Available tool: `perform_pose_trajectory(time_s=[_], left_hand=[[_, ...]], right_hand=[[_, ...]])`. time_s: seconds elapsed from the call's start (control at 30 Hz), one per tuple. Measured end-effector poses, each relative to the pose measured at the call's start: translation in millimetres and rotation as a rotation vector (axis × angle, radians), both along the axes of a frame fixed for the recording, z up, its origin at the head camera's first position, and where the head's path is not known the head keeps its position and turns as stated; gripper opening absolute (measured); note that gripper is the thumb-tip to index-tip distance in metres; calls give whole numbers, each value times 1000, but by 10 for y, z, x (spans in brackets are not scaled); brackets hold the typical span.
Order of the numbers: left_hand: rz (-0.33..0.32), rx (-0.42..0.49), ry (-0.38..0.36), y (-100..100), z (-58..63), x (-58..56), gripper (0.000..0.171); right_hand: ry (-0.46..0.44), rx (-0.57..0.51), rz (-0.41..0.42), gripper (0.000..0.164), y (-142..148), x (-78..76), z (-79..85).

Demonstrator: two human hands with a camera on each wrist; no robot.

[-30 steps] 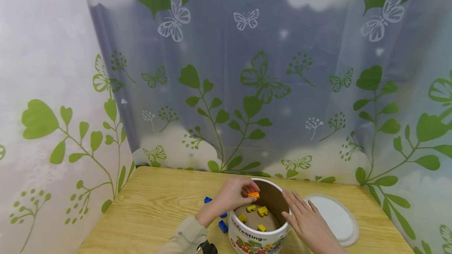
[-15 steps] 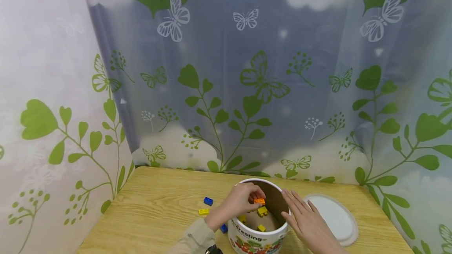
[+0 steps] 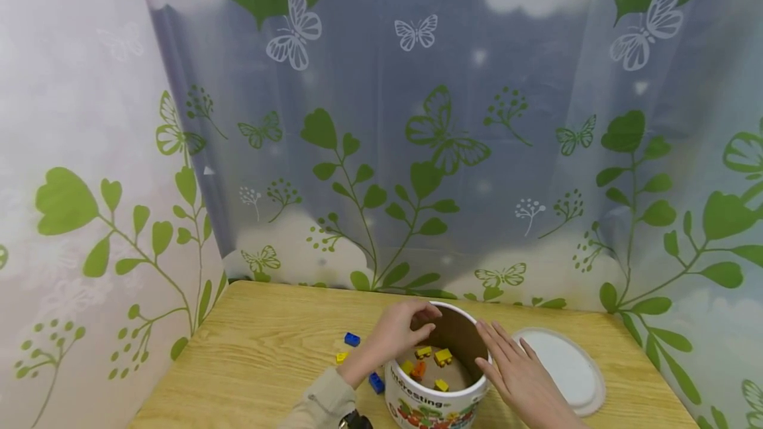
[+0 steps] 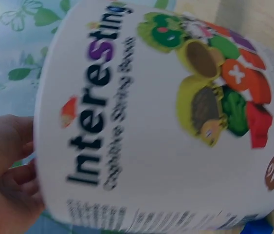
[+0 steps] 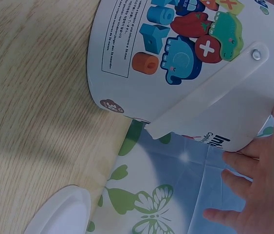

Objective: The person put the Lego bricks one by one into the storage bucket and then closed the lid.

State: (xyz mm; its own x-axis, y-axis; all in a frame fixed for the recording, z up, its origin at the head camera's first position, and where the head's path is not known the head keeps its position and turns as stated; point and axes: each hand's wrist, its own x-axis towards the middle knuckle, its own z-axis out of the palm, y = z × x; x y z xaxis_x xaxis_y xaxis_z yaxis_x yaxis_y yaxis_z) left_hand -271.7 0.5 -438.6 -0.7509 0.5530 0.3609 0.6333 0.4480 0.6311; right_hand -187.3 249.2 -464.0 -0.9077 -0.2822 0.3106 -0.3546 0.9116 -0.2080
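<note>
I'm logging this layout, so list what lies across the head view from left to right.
Yellow toy brick → far blue toy brick → near blue toy brick → white "Interesting" bucket → right hand → white lid.

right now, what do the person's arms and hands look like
The left hand and right hand are ungloved. A beige sleeve shows on the left, with a dark item near its cuff, too cropped to identify; no sleeve shows on the right.

R hand (image 5: 268, 178) @ tub (image 5: 188, 73) rim
</note>
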Motion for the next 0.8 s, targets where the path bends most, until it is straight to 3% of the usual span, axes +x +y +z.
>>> perform_pose_trajectory(time_s=[0.2,0.47,0.63,0.8], left_hand=[[37,93,24,-202,107,-29,18],[130,136,92,-505,102,-82,20],[188,148,70,-698,7,-102,19],[241,108,67,-880,-196,-114,18]], right_hand=[[5,0,5,57,3,7,10],[8,1,7,57,1,-4,-18],[2,-1,6,58,4,-2,-13],[0,-7,7,58,1,-1,-13]])
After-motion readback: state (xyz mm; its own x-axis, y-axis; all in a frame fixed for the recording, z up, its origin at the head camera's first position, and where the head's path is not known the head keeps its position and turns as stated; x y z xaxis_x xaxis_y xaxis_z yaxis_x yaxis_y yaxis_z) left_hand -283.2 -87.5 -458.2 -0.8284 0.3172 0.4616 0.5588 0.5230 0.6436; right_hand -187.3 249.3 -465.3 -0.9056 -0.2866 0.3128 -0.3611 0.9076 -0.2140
